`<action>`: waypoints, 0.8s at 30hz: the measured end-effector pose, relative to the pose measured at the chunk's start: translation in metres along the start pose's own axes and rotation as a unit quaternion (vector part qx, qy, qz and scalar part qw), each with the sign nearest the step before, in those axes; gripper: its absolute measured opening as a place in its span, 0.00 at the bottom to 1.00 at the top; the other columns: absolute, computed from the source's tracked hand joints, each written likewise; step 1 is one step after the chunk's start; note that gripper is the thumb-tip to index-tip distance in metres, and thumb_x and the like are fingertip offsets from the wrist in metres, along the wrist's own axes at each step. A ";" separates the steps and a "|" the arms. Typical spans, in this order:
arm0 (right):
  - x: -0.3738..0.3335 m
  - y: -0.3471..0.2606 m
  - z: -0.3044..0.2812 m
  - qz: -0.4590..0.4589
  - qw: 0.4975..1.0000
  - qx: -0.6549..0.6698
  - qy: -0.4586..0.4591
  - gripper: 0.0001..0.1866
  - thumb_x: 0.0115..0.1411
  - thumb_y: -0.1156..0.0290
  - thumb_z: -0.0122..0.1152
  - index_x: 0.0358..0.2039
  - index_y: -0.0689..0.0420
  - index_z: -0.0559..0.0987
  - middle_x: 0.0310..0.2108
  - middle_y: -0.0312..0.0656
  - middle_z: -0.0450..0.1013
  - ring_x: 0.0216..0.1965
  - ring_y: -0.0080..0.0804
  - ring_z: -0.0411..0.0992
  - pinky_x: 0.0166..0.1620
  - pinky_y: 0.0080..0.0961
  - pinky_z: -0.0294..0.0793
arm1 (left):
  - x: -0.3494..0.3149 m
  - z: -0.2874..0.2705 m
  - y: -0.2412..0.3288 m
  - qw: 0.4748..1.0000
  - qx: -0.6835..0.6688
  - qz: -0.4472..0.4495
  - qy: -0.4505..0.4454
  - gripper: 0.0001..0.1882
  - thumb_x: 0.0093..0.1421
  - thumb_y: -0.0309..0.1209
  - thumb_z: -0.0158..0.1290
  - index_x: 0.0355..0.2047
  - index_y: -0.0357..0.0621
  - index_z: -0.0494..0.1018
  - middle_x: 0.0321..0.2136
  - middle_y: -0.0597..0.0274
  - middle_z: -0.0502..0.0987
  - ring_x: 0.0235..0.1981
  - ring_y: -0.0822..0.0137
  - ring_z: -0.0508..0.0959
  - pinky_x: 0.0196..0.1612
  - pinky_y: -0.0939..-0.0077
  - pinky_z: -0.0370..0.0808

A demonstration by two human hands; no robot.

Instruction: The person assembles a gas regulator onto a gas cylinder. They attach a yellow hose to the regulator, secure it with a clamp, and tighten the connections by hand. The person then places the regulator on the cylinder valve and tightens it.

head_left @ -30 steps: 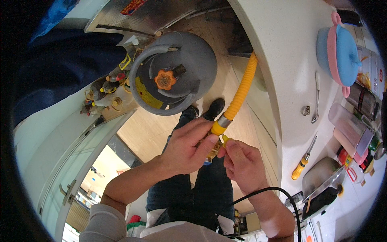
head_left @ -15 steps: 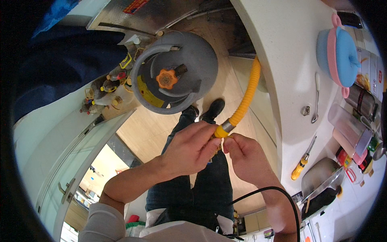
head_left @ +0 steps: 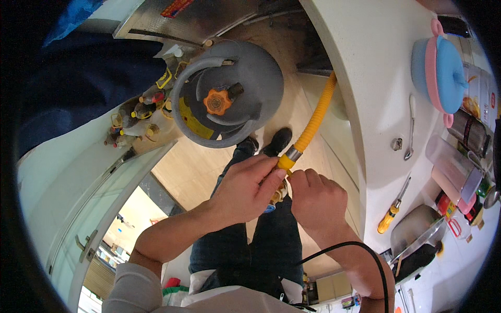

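1. Left hand: wrapped round the brass fitting, thumb over the near face, fingers going behind. Thumb tip lies against the yellow end cap of the hose.
2. Right hand: just right of the left hand, back up, fingers curled and pressed together, pinching a small yellow piece at the fitting. Thumb mostly hidden.
3. Yellow corrugated hose: rises from the left hand's fingertips, away and to the right, passing beyond the right hand to the bench edge. Silver collar just above the left hand's grip.
4. Brass fitting: partly covered by the left hand; its lower part shows between the two hands, with a bit of blue at the bottom.
5. Grey gas cylinder: on the floor beyond the left hand, apart from it. Orange valve knob inside its collar.
6. Bench: right of the right hand and beyond. On it, screwdriver with yellow handle, well apart from that hand; farther out, spoon, small metal part, blue-and-pink lidded pot.
7. Black cable: arcs across the right forearm, below the right hand.
8. Bottles: clustered far left of the left hand, beside the cylinder.
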State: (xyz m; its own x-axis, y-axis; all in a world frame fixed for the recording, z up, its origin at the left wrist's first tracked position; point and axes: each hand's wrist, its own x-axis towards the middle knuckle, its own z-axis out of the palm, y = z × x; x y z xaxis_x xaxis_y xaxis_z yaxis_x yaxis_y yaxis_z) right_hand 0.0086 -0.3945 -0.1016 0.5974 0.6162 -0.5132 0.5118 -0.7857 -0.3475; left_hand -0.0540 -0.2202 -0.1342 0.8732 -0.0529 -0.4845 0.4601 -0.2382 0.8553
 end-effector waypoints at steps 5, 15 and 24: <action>0.006 0.008 -0.008 -0.120 0.954 -0.098 0.255 0.08 0.65 0.67 0.61 0.31 0.53 0.73 0.23 0.37 0.68 0.21 0.30 0.71 0.23 0.25 0.70 | 0.003 -0.006 0.003 0.985 -0.111 -0.125 -0.035 0.15 0.75 0.36 0.51 0.45 0.34 0.77 0.27 0.56 0.80 0.27 0.67 0.81 0.33 0.73 0.78; -0.002 -0.014 -0.004 0.158 0.900 0.387 0.124 0.14 0.68 0.75 0.64 0.54 0.61 0.80 0.37 0.49 0.80 0.34 0.35 0.81 0.38 0.30 0.82 | 0.008 0.003 0.004 0.979 -0.161 -0.126 -0.020 0.18 0.77 0.38 0.49 0.51 0.34 0.76 0.33 0.63 0.81 0.33 0.77 0.79 0.36 0.80 0.77; -0.004 0.000 -0.006 0.048 0.963 0.188 0.185 0.09 0.60 0.81 0.70 0.40 0.55 0.83 0.39 0.42 0.83 0.39 0.39 0.82 0.42 0.27 0.83 | 0.008 0.003 0.002 0.972 -0.176 -0.151 -0.032 0.18 0.77 0.39 0.48 0.51 0.35 0.77 0.33 0.65 0.80 0.34 0.79 0.78 0.37 0.81 0.76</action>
State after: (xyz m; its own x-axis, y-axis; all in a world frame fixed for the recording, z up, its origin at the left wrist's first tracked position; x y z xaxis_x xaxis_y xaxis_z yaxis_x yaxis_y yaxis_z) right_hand 0.0105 -0.3968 -0.0950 0.8459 0.4619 -0.2667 0.2245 -0.7618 -0.6077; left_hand -0.0464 -0.2244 -0.1366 0.6837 -0.0949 -0.7236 0.7298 0.0937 0.6772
